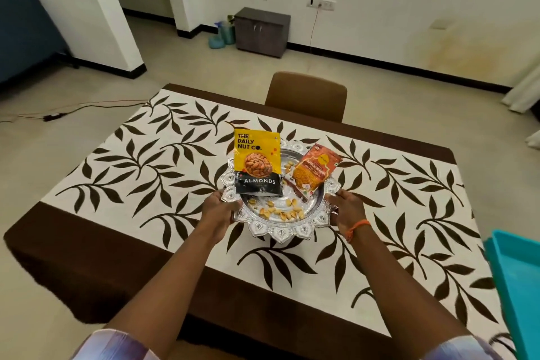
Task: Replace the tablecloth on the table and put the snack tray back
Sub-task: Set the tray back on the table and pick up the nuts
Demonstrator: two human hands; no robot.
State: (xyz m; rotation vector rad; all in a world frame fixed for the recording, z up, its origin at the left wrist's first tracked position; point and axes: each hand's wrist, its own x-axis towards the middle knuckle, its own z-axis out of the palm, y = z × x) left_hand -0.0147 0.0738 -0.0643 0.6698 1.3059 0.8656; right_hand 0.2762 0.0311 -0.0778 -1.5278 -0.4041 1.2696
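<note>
Both hands hold the round silver snack tray with the scalloped, embossed rim, the left hand gripping its left edge with fingers curled over the rim and the right hand gripping its right edge the same way; a thin orange thread band circles the right wrist; the tray sits at the middle of the bench, on or just above the cloth, and which one I cannot tell; inside it a yellow and black pouch of almonds leans over the far left part, an orange and red snack packet lies tilted over the far right part, and loose pale shelled nuts are scattered on the near part of the tray floor; the bench is covered by a white tablecloth with dark brown leaf sprays and broad brown borders, which lies flat and hangs over the near and left edges; a brown chair back stands against the far side of the bench; a turquoise plastic tray juts in at the right edge of the view; a small dark wooden cabinet stands against the far wall.
</note>
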